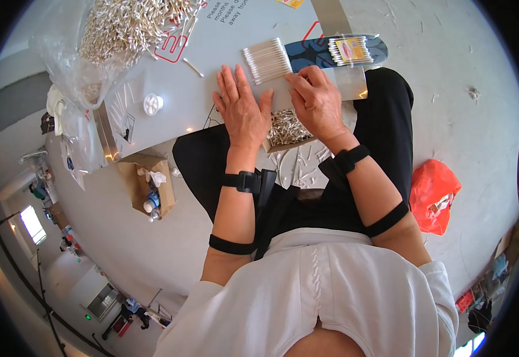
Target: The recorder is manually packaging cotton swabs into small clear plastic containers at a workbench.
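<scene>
A flat row of white cotton swabs point(267, 61) lies side by side on the grey tabletop point(194, 101). My left hand point(241, 113) rests palm down at the row's near left, fingers stretched out and holding nothing. At the row's near right corner, my right hand point(319, 104) is closed, thumb and fingertips pinched together. Whatever is in that pinch is hidden or too small to make out. Beyond it, a dark blue oval strip point(307, 55) carries a bundle of swabs with a yellow card point(350, 50). One loose swab point(193, 67) lies left of the row.
A large swab heap point(122, 30) in clear plastic fills the table's far left. A small white round tub point(153, 104) stands near the left edge. Below the table are a box of swabs point(287, 128), a cardboard box with bottles point(146, 187) and a red plastic bag point(435, 196).
</scene>
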### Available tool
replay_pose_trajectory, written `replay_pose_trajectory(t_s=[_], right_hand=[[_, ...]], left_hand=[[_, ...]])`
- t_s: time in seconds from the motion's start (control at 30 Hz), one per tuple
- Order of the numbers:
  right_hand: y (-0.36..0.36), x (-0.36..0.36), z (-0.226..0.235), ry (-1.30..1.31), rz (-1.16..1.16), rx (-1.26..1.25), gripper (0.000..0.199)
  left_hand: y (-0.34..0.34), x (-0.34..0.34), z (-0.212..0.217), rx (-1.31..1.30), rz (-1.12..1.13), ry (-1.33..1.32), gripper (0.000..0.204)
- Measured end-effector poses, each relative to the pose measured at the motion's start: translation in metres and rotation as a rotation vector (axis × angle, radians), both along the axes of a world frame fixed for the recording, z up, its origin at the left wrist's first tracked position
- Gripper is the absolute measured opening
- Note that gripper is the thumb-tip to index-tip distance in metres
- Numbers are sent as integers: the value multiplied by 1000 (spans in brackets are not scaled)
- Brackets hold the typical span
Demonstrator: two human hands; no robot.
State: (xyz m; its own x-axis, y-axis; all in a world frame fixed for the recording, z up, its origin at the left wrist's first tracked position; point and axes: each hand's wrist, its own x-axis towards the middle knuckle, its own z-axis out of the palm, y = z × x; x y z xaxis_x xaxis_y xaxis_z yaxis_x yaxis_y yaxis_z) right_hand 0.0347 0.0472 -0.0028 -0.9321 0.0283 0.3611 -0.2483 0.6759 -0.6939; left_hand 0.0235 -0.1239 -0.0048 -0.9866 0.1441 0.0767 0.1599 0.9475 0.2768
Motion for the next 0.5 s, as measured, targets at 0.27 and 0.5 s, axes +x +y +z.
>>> replay_pose_trajectory(t_s=[0.27, 0.5], right_hand=[[-1, 0, 0, -10, -1, 18, 25], [-1, -1, 1, -2, 3, 33, 25]], left_hand=[[2, -25, 4, -86, 20, -80, 76], [2, -27, 3, -79, 15, -117, 82]])
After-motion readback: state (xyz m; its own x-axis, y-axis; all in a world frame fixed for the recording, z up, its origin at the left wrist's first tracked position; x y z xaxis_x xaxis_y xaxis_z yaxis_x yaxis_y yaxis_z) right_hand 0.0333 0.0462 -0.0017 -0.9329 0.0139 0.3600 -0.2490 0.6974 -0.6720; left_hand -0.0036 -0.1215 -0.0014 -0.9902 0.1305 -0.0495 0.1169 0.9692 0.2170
